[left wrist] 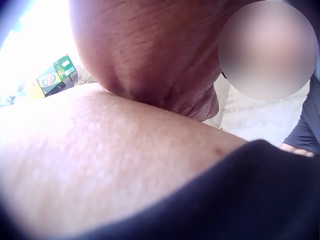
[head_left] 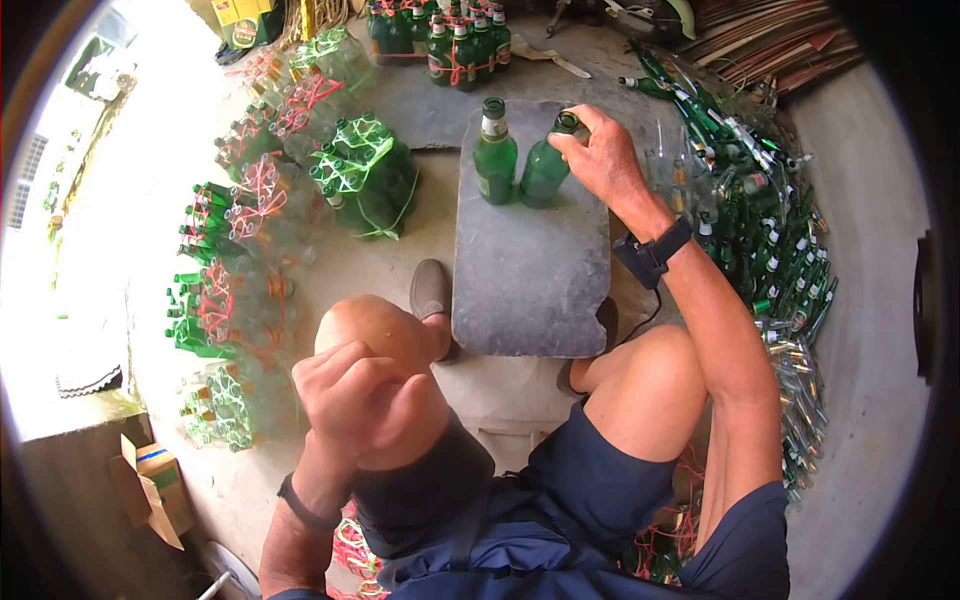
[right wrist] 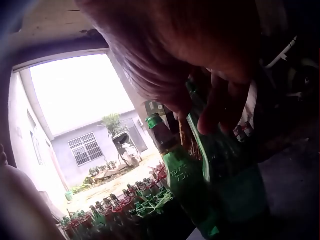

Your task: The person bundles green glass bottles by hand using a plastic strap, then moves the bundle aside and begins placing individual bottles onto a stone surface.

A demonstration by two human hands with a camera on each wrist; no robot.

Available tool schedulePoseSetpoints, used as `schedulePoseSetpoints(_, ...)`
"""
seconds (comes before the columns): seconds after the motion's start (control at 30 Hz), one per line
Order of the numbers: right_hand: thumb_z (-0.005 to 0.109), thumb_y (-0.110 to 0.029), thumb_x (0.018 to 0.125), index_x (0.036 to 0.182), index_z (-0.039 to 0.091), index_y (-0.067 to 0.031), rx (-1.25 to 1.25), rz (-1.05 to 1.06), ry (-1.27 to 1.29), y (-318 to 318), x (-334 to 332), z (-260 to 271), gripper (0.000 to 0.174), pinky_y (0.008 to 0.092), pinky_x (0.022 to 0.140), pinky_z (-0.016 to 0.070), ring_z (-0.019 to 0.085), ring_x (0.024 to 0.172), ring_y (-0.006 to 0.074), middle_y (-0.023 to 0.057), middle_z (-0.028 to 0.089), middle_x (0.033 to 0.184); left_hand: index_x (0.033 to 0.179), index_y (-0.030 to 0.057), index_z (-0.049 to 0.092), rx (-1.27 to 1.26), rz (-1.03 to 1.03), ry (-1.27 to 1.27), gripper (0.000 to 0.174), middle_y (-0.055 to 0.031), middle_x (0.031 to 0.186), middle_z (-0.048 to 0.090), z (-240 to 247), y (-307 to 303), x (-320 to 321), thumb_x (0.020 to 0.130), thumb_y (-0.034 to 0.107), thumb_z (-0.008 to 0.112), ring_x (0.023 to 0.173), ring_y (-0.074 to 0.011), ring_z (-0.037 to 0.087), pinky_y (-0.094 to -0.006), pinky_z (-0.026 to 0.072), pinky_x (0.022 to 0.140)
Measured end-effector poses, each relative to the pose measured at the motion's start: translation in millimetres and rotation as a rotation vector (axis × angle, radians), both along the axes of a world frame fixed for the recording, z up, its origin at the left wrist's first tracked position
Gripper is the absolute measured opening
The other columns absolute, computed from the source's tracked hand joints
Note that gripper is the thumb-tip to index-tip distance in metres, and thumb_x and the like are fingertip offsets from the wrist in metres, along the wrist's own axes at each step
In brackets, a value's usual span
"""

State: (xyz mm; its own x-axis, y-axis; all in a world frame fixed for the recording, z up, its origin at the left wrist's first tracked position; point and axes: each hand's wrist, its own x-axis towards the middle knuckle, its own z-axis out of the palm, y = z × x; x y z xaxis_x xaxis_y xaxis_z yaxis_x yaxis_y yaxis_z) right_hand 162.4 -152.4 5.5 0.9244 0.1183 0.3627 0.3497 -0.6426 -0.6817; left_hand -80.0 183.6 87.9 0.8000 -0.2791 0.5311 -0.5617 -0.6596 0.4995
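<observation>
My right hand [head_left: 605, 160] pinches the neck of a green glass bottle [head_left: 545, 172], which leans a little on a grey board [head_left: 530, 275]. Just left of it stands a second green bottle [head_left: 494, 165], upright, with a pale label at its neck. The right wrist view shows the two bottles side by side, the hand [right wrist: 200, 75] over the top of the held one. My left hand [head_left: 360, 395] rests on the left knee with loosely curled fingers and holds nothing; in the left wrist view its underside lies against the bare leg [left wrist: 110, 150].
Bundled green bottles [head_left: 365, 175] stand left of the board, with more tied bundles [head_left: 205, 310] beyond. Loose bottles [head_left: 760, 230] pile up along the right wall. Further bundles [head_left: 468, 50] stand behind the board. An opened carton [head_left: 160, 490] lies at lower left.
</observation>
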Motion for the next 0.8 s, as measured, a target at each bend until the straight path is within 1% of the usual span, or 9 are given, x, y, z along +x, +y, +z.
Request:
schedulePoseSetpoints(0.03, 0.079, -0.016, 0.090, 0.114, 0.071, 0.0013, 0.020, -0.002, 0.019, 0.8, 1.1, 1.1, 0.031, 0.0381, 0.073, 0.0564, 0.072, 0.080, 0.0245, 0.0151, 0.074, 0.094, 0.077, 0.0106, 0.069, 0.022, 0.020, 0.022, 0.021, -0.0033, 0.066, 0.058, 0.7, 0.9, -0.8, 0.070, 0.018, 0.086, 0.054, -0.0227, 0.061, -0.0363, 0.0461, 0.050)
schedulePoseSetpoints(0.07, 0.081, -0.020, 0.087, 0.113, 0.072, 0.0021, 0.040, -0.004, 0.038, 2.2, 1.3, 2.3, 0.035, 0.0447, 0.079, 0.0560, 0.073, 0.088, 0.0356, 0.0227, 0.075, 0.099, 0.077, 0.0106, 0.069, 0.022, 0.021, 0.024, 0.021, -0.0033, 0.066, 0.058, 1.1, 0.9, -1.3, 0.070, 0.018, 0.086, 0.054, -0.0227, 0.061, -0.0363, 0.0461, 0.050)
schedulePoseSetpoints(0.17, 0.081, -0.021, 0.087, 0.113, 0.072, 0.0022, 0.057, 0.008, 0.016, 6.2, 2.3, 3.6, 0.036, 0.0450, 0.080, 0.0563, 0.073, 0.089, 0.0370, 0.0234, 0.075, 0.101, 0.077, 0.0106, 0.068, 0.019, 0.020, 0.027, 0.021, -0.0033, 0.066, 0.059, 1.0, -0.2, -0.1, 0.070, 0.018, 0.087, 0.054, -0.0226, 0.062, -0.0362, 0.0461, 0.050)
schedulePoseSetpoints(0.23, 0.081, -0.022, 0.088, 0.113, 0.071, 0.0023, 0.050, 0.005, 0.043, 7.2, 2.8, 5.7, 0.036, 0.0451, 0.080, 0.0564, 0.073, 0.090, 0.0373, 0.0238, 0.075, 0.101, 0.076, 0.0053, 0.067, -0.035, -0.015, -0.025, 0.018, -0.0012, 0.058, 0.049, -0.8, -1.7, 2.6, 0.069, 0.010, 0.083, 0.046, -0.0161, 0.048, -0.0311, 0.0363, 0.046)
schedulePoseSetpoints(0.4, 0.080, -0.023, 0.088, 0.114, 0.071, 0.0020, 0.036, -0.005, 0.078, 8.3, 4.2, 6.7, 0.037, 0.0449, 0.081, 0.0565, 0.073, 0.091, 0.0377, 0.0242, 0.075, 0.102, 0.075, 0.0055, 0.066, -0.034, -0.013, -0.024, 0.018, -0.0012, 0.058, 0.049, -0.4, -1.8, 1.0, 0.070, 0.011, 0.083, 0.046, -0.0159, 0.048, -0.0312, 0.0358, 0.046)
schedulePoseSetpoints(0.6, 0.080, -0.022, 0.089, 0.114, 0.071, 0.0017, 0.067, -0.010, 0.105, 8.3, 6.7, 5.8, 0.036, 0.0448, 0.081, 0.0563, 0.073, 0.089, 0.0368, 0.0233, 0.075, 0.100, 0.075, 0.0058, 0.066, -0.032, -0.007, -0.026, 0.019, -0.0012, 0.058, 0.049, -1.4, -1.7, 0.6, 0.070, 0.012, 0.084, 0.046, -0.0158, 0.047, -0.0315, 0.0350, 0.046)
schedulePoseSetpoints(0.7, 0.079, -0.022, 0.089, 0.114, 0.071, 0.0013, 0.089, 0.014, 0.067, 7.2, 11.2, 0.8, 0.035, 0.0447, 0.081, 0.0563, 0.072, 0.088, 0.0366, 0.0228, 0.075, 0.098, 0.075, 0.0057, 0.066, -0.025, -0.003, -0.020, 0.020, -0.0013, 0.058, 0.049, 0.1, -2.9, 0.5, 0.071, 0.012, 0.084, 0.046, -0.0161, 0.047, -0.0317, 0.0351, 0.046)
schedulePoseSetpoints(0.77, 0.078, -0.017, 0.094, 0.117, 0.072, -0.0021, 0.038, 0.016, 0.052, 6.5, 11.4, -0.9, 0.028, 0.0312, 0.067, 0.0541, 0.066, 0.072, 0.0107, 0.0026, 0.073, 0.086, 0.075, 0.0056, 0.066, -0.018, -0.001, -0.015, 0.020, -0.0014, 0.058, 0.049, 0.7, -2.6, -0.1, 0.071, 0.012, 0.084, 0.046, -0.0163, 0.047, -0.0318, 0.0353, 0.046)
schedulePoseSetpoints(0.8, 0.078, -0.017, 0.094, 0.117, 0.072, -0.0021, 0.041, 0.014, 0.051, 6.9, 12.3, -2.2, 0.028, 0.0312, 0.067, 0.0541, 0.066, 0.072, 0.0107, 0.0026, 0.073, 0.086, 0.075, 0.0056, 0.066, -0.020, 0.001, -0.010, 0.019, -0.0016, 0.058, 0.050, 0.8, -2.6, 0.0, 0.071, 0.012, 0.084, 0.046, -0.0165, 0.047, -0.0318, 0.0357, 0.047)
